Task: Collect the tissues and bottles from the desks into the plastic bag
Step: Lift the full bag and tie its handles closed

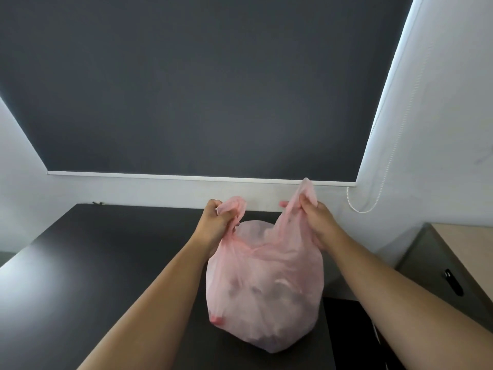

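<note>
The translucent pink plastic bag (264,289) veils its contents — only pale lumps and a red spot near the bottom show, too blurred to name — while both forearms are cut off by the lower edge and the small dark object (453,282) on the right cabinet (458,244) stays unidentifiable.

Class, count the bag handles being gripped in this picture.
2. The left hand grips one handle of the pink plastic bag; the right hand grips the other.

We've got a dark roller blind (202,84) over the window, its white bead cord (373,188) looping down the wall, and a light wood cabinet (458,252) with a black handle (453,281) off right.
</note>
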{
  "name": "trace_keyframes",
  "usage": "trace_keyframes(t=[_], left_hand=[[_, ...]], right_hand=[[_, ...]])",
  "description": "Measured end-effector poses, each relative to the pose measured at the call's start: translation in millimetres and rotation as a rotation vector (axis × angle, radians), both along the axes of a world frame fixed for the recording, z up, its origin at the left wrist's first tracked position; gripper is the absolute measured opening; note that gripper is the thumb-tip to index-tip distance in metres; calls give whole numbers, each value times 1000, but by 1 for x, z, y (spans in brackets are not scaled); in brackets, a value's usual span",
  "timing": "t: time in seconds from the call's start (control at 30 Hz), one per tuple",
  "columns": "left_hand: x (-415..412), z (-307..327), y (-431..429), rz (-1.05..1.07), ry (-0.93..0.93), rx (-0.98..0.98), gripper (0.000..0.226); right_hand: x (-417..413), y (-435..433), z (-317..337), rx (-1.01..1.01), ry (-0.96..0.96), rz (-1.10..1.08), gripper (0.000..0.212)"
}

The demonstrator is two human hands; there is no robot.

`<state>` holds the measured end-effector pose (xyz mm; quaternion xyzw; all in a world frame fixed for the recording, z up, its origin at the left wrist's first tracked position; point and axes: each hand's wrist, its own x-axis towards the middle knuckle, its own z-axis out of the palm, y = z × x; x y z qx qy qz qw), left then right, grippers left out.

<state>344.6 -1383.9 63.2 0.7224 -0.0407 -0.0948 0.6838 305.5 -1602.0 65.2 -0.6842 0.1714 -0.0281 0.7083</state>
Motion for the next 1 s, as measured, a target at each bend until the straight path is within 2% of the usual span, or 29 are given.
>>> trace_keyframes(t=[0.07, 0.2, 0.23, 0.3, 0.37, 0.43, 0.53, 0.57, 0.67, 0.77, 0.9, 1.0], left_hand=[[-3, 0, -3, -1, 89, -78, 8], [-5, 3, -8, -30, 202, -153, 15], [-4, 2, -9, -20, 222, -145, 17], [0, 2, -7, -6, 255, -151, 22], [5, 1, -4, -65, 259, -183, 26], [11, -3, -2, -151, 237, -212, 29], [12, -10, -2, -298, 104, -83, 63], [10, -12, -5, -372, 41, -35, 69], [2, -14, -18, -496, -76, 97, 67], [2, -23, -34, -408, -163, 135, 52], [9, -25, -41, -154, 53, 46, 46], [8, -20, -49, -94, 151, -52, 39]], right_hand=[[-1, 10, 1, 145, -10, -50, 48], [0, 20, 0, 35, 19, -9, 50], [0, 20, 1, 66, 25, 29, 50], [-2, 22, 3, 141, 31, 87, 36], [-4, 22, 0, 151, 17, 129, 41], [-4, 22, -4, 80, -30, 122, 44], [-5, 26, -6, -93, -123, 122, 41], [-4, 29, -8, -106, -147, 138, 38], [1, 44, -9, -87, -207, 60, 24], [8, 51, -8, -78, -236, -23, 19], [8, 48, -14, -206, -175, 45, 28], [0, 42, -20, -366, -143, 194, 37]])
